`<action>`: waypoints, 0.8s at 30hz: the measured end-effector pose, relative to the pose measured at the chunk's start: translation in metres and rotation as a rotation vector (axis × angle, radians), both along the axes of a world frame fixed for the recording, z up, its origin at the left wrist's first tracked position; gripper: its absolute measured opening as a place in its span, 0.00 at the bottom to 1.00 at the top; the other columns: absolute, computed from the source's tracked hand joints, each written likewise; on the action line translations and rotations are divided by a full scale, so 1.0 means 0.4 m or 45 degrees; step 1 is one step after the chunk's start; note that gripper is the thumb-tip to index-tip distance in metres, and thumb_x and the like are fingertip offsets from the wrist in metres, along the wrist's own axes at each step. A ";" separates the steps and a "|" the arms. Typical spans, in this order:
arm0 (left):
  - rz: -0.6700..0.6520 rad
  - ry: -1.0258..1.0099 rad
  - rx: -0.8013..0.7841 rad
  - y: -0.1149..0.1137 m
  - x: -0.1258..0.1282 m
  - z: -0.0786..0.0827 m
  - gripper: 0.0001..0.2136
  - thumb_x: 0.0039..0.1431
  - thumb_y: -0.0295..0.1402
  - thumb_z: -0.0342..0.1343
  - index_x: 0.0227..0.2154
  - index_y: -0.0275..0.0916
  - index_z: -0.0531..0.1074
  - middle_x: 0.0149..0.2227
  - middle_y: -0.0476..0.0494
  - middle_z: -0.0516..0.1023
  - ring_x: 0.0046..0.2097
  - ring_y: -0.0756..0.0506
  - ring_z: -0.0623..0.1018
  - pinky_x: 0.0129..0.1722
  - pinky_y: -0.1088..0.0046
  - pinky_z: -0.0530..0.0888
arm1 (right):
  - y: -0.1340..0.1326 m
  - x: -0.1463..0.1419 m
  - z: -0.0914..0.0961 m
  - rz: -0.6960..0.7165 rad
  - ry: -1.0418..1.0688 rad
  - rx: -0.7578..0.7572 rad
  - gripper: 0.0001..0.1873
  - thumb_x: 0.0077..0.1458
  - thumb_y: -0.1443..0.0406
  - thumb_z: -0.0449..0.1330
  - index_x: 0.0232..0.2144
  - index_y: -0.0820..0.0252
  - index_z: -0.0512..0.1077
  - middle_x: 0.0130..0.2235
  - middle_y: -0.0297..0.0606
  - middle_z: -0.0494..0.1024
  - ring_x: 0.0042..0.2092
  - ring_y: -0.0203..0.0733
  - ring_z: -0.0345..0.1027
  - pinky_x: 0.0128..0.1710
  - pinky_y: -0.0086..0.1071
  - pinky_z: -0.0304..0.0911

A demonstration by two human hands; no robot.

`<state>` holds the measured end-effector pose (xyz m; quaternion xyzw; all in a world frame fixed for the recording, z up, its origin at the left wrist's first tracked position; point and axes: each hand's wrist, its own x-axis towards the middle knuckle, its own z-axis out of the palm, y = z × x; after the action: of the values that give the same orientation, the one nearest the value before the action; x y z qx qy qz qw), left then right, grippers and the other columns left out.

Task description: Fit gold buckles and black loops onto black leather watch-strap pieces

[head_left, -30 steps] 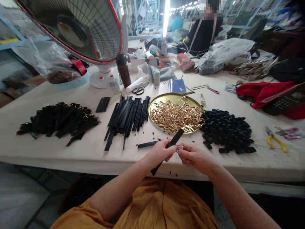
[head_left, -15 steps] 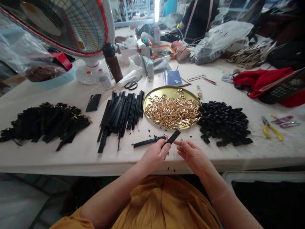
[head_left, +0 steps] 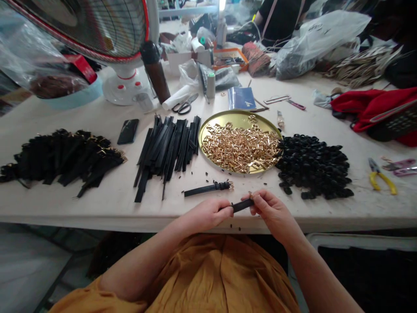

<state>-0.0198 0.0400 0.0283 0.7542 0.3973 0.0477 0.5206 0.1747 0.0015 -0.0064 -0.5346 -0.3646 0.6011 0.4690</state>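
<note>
Between my hands a short black strap (head_left: 243, 205) is stretched over the front of the table. My left hand (head_left: 213, 213) is closed on its left part. At the strap's right end, my right hand (head_left: 272, 211) pinches a small gold buckle (head_left: 250, 195), mostly hidden by the fingertips. Just beyond lies a buckled black strap (head_left: 206, 189), flat on the table. A round gold tray (head_left: 224, 117) behind my hands holds a heap of gold buckles (head_left: 241, 148). Loose black straps (head_left: 169, 148) lie left of it, and a pile of small black loops (head_left: 316, 167) sits to its right.
Straps with buckles (head_left: 61, 161) are heaped at far left, near a phone (head_left: 128, 131). A fan (head_left: 124, 82), brown bottle (head_left: 155, 71) and scissors (head_left: 185, 105) stand or lie behind. Yellow-handled pliers (head_left: 382, 178) lie at right. A person (head_left: 282, 19) is across the table.
The strap has swung from a raised slant to nearly level. My right hand has come to its right end with the buckle. The view has shifted slightly.
</note>
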 end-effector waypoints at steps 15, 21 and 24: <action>0.195 -0.175 0.019 -0.057 0.022 -0.002 0.10 0.56 0.34 0.42 0.30 0.36 0.66 0.27 0.50 0.67 0.30 0.51 0.65 0.28 0.77 0.61 | -0.070 -0.086 -0.016 -0.055 0.081 -0.019 0.09 0.47 0.59 0.62 0.28 0.58 0.68 0.23 0.28 0.66 0.26 0.32 0.57 0.28 0.27 0.54; 0.209 -0.244 -0.167 -0.072 0.023 -0.008 0.13 0.58 0.39 0.40 0.27 0.37 0.62 0.20 0.54 0.61 0.24 0.53 0.62 0.23 0.79 0.58 | -0.085 -0.083 0.001 -0.077 -0.076 0.043 0.10 0.49 0.57 0.59 0.26 0.57 0.67 0.23 0.28 0.65 0.28 0.33 0.57 0.31 0.29 0.54; 0.204 -0.236 -0.238 -0.075 0.021 -0.011 0.12 0.58 0.40 0.40 0.27 0.37 0.61 0.20 0.54 0.60 0.23 0.53 0.61 0.22 0.79 0.58 | -0.081 -0.074 -0.008 -0.069 -0.085 0.020 0.13 0.51 0.56 0.58 0.23 0.58 0.66 0.21 0.28 0.64 0.27 0.33 0.57 0.32 0.29 0.53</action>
<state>-0.0113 0.0099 0.0240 0.6607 0.4091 0.1215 0.6176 0.1451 -0.0311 -0.0094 -0.5604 -0.3702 0.5671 0.4768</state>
